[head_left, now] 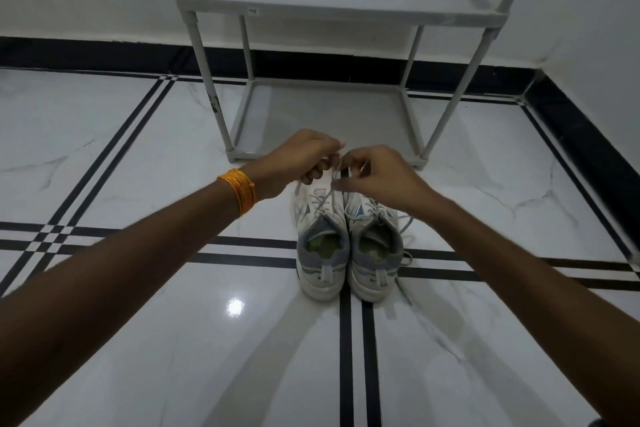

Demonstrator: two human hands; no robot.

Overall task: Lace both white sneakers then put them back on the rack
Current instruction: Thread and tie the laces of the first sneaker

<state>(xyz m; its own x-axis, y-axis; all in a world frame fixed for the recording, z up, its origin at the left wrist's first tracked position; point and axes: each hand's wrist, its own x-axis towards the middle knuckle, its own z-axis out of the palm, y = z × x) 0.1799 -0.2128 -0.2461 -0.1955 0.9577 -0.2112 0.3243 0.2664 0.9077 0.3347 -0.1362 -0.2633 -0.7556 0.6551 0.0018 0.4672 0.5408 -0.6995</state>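
Two white and grey sneakers stand side by side on the floor, heels toward me: the left sneaker (320, 253) and the right sneaker (375, 253). Both my hands hover over their toes. My left hand (301, 159) pinches a white lace (330, 184) that rises from the left sneaker. My right hand (379, 173) pinches the other end of that lace. Loose lace of the right sneaker (407, 229) trails onto the floor at its right. The toes of both sneakers are hidden under my hands.
A grey two-shelf rack (346, 10) stands just beyond the sneakers against the white wall, its lower shelf (329, 114) near floor level. The floor is glossy white marble with black stripes. A black skirting runs along the walls, with a corner at the right.
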